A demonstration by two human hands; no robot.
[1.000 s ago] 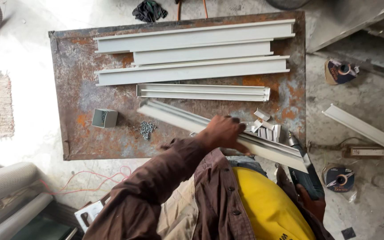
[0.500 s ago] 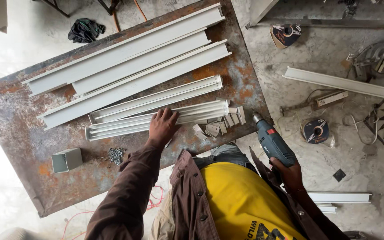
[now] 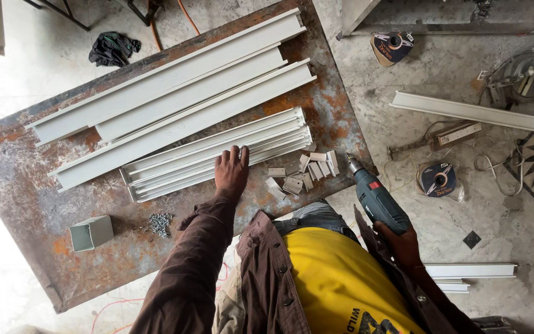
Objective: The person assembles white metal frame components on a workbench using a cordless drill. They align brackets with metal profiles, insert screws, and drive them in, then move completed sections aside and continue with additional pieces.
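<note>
Change: left hand (image 3: pixel 231 172) has been slid along the profiles (image 3: pixel 214 154) toward their middle; the drill (image 3: pixel 375 201) has been brought beside the table (image 3: pixel 26 204).
Meaning: the stack appears steadied for drilling.
Left hand: laid flat, fingers together, pressing the 2 nearest profiles.
Right hand (image 3: pixel 403 244): wrapped around the drill grip, bit aimed at the table edge.
Brackets (image 3: pixel 304 173): just beside the profiles.

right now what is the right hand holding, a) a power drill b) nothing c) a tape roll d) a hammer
a: the right hand grips the handle of a blue-grey power drill beside the rusty table, while the left hand lies flat on the pale metal strips.
</note>
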